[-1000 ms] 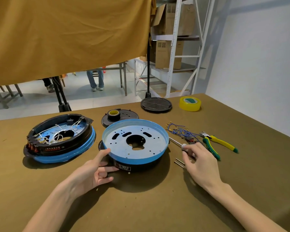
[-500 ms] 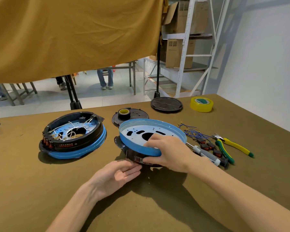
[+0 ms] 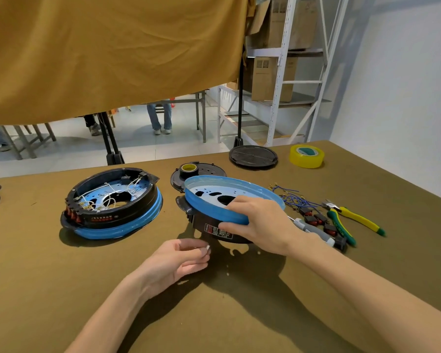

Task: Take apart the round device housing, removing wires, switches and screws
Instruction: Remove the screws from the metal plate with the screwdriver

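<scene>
A round housing (image 3: pixel 206 208) with a blue rim and a black labelled base sits mid-table, tilted with its near side lifted. My right hand (image 3: pixel 261 222) grips its near rim, fingers over the top plate and thumb on the black side. In front of it and lower down, my left hand (image 3: pixel 178 261) hovers over the table, its fingertips pinching a small white piece (image 3: pixel 208 247). A second housing (image 3: pixel 117 220), still full of white wires and red switches, lies to the left.
Right of the housing lie a grey screwdriver (image 3: pixel 313 229), green-yellow pliers (image 3: pixel 354 220), blue wires (image 3: pixel 293 198) and removed switches (image 3: pixel 316 220). Behind stand a black cover with a tape roll (image 3: pixel 189 169), a black disc (image 3: pixel 253 154) and yellow tape (image 3: pixel 306 156). Small white bits dot the table.
My right hand left the screwdriver, took the housing's rim and tipped it up. My left hand moved from the housing's side to under its lifted edge and closed its fingertips.
</scene>
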Tool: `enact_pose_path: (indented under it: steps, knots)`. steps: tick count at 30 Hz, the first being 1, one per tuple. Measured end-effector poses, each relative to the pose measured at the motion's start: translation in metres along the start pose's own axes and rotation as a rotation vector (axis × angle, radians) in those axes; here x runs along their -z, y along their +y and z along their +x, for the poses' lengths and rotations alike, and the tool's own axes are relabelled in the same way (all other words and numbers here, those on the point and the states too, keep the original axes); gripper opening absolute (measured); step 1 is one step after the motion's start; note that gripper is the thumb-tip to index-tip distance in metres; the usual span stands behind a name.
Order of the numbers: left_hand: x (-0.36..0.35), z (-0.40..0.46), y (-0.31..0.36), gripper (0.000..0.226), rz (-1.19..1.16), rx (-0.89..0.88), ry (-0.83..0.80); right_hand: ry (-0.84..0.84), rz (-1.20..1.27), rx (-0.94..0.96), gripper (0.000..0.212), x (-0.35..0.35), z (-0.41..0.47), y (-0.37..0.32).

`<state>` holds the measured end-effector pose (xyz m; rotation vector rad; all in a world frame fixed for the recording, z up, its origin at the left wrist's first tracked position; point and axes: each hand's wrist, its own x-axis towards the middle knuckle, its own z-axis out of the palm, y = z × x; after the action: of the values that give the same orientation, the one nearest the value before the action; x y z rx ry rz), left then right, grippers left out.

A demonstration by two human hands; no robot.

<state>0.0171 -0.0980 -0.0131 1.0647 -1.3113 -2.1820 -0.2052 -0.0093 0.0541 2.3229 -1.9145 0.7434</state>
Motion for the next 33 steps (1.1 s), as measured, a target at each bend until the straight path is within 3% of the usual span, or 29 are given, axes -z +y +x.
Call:
enact_pose_path:
  steps: [2, 5, 9, 12, 14, 20, 24, 26, 28, 30, 33]
  knots:
    - [0.01, -0.008, 0.008, 0.05, 0.141, -0.018, -0.069, 0.004, 0.011, 0.002, 0.038, -0.001, -0.002, 0.001]
    - [0.021, -0.017, 0.016, 0.042, 0.123, -0.092, -0.192, -0.043, -0.001, 0.04, 0.034, -0.009, -0.012, 0.003]
    - [0.002, -0.02, 0.015, 0.035, 0.192, -0.209, -0.142, -0.114, 0.043, 0.045, 0.036, -0.026, -0.028, 0.002]
    - [-0.017, -0.02, 0.009, 0.034, 0.198, -0.262, -0.135, 0.042, 0.425, -0.032, 0.029, -0.022, -0.037, -0.002]
    - [-0.026, -0.019, 0.006, 0.035, 0.177, -0.269, -0.12, 0.118, 0.543, -0.042, 0.021, -0.016, -0.043, -0.005]
    - [-0.038, -0.019, 0.002, 0.037, 0.171, -0.239, -0.141, 0.034, 0.569, -0.048, 0.019, -0.013, -0.06, -0.005]
    - [-0.049, -0.02, 0.003, 0.033, 0.243, -0.291, -0.142, 0.099, 0.589, -0.041, 0.012, -0.012, -0.07, 0.0]
    - [-0.057, -0.018, -0.003, 0.02, 0.379, -0.422, -0.114, 0.205, 0.566, -0.093, 0.008, -0.011, -0.077, 0.008]
    - [-0.061, -0.015, -0.012, 0.004, 0.629, -0.688, -0.011, 0.355, 0.471, -0.197, 0.008, -0.009, -0.086, 0.024]
    - [-0.062, -0.01, -0.022, 0.008, 0.833, -0.966, 0.102, 0.471, 0.322, -0.316, 0.009, -0.008, -0.098, 0.044]
    - [-0.063, -0.002, -0.028, 0.004, 0.998, -1.245, 0.201, 0.457, 0.055, -0.446, 0.005, -0.01, -0.114, 0.066]
